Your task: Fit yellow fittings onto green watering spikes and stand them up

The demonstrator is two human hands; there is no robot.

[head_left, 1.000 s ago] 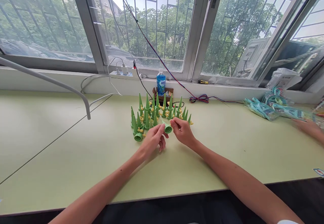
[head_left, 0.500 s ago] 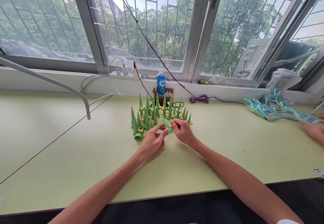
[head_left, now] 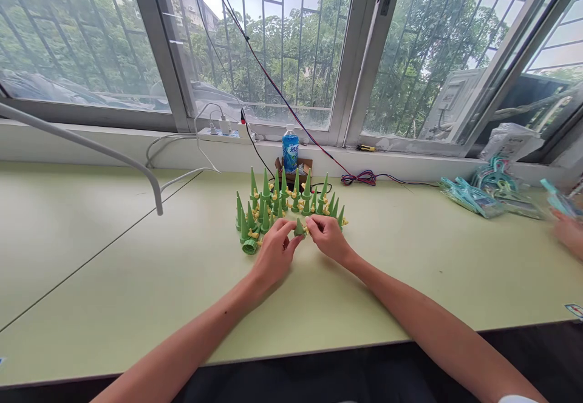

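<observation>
The near fingers of the left hand are curled, and the base of a green, cone-shaped plastic spike is pinched between its thumb and fingers. This spike is held between the two hands, just in front of the near edge of the cluster, its cone looking foreshortened. At its right side, a small yellow plastic valve-like piece is met by the fingertips of the right hand, whose thumb and forefinger are nearly closed; whether the piece is firmly gripped cannot be told. The step in hand seems to be the working of the yellow piece at the spike's side. For the next move, a steady left hold and a small fingertip push or turn seem to be called for.

Counted from left to right: one green spike lying on its side, its ribbed open ring turned near; then roughly two dozen upright green plastic spikes, which cannot be counted exactly because of overlap, with many yellow pieces among them. Beyond these, one blue liquid-filled plastic bottle is seen at one brown cardboard box. Farther right, one bundle of dark red-and-blue cable and several teal plastic-wrapped packets are seen. At the far right, one co-worker's hand is blurred.
</observation>
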